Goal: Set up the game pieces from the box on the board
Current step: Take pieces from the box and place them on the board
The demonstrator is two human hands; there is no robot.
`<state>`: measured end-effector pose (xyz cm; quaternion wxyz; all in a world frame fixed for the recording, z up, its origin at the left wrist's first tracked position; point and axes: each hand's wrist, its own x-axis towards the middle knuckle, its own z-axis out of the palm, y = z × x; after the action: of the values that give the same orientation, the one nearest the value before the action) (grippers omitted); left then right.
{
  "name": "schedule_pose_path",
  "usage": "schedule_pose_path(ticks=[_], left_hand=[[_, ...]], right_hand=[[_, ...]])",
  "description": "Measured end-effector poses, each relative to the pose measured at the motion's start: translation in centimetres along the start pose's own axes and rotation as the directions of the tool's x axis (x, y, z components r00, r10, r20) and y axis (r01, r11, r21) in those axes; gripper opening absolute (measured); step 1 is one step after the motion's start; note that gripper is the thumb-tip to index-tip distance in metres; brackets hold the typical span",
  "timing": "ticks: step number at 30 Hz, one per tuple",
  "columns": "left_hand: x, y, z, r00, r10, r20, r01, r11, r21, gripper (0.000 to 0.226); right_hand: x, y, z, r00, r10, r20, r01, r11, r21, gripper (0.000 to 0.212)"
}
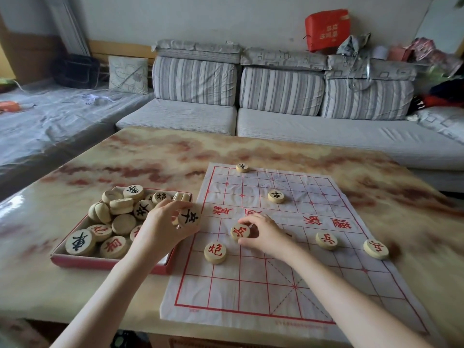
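Observation:
A white cloth board (271, 267) with a red grid lies on the table. A red box (105, 262) to its left holds several round wooden pieces (120, 209). My left hand (163, 227) pinches a black-lettered piece (188, 217) above the box's right edge. My right hand (263, 233) holds a red-lettered piece (240, 231) on the board's middle row. Other pieces sit on the board: a red cannon (215, 252), two red soldiers (326, 240) (375, 249), and two black pieces (276, 196) (242, 167).
The marbled tabletop (150, 156) stretches beyond the board and box. A grey striped sofa (276, 96) stands behind the table, with a red bag (326, 28) and clutter on its back right.

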<state>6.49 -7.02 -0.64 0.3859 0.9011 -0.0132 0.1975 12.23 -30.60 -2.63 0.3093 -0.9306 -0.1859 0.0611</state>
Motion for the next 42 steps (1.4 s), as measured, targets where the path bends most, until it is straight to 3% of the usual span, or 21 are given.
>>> schedule_pose_path(ticks=[6, 15, 21, 28, 37, 42], left_hand=[[0.7, 0.2, 1.3, 0.999, -0.012, 0.031, 0.011, 1.0, 0.018, 0.046], [5.2, 2.7, 5.1, 0.997, 0.006, 0.078, -0.011, 0.998, 0.065, 0.049], [9.9, 3.8, 10.0, 0.985, 0.01, 0.171, -0.015, 0.999, 0.028, 0.054], [12.9, 2.7, 14.1, 0.971, -0.078, 0.224, 0.074, 0.997, 0.026, 0.059], [12.5, 1.9, 13.8, 0.978, -0.09, 0.189, 0.083, 0.996, 0.044, 0.066], [11.1, 1.4, 10.4, 0.99, -0.039, 0.137, 0.033, 0.999, 0.043, 0.049]], right_hand=[[0.1, 0.5, -0.3, 0.997, -0.072, 0.014, 0.073, 0.991, -0.113, 0.057], [0.0, 1.7, -3.5, 0.99, -0.023, -0.138, 0.045, 0.986, 0.161, 0.037], [0.2, 3.5, -4.0, 0.985, -0.02, -0.174, 0.05, 0.984, 0.171, 0.032], [0.9, 4.2, -3.9, 0.979, -0.084, -0.186, 0.113, 0.982, 0.149, 0.029], [0.7, 4.0, -2.9, 0.975, -0.14, -0.172, 0.164, 0.977, 0.133, 0.028], [0.8, 2.5, -2.7, 0.977, -0.133, -0.165, 0.159, 0.975, 0.153, 0.029]])
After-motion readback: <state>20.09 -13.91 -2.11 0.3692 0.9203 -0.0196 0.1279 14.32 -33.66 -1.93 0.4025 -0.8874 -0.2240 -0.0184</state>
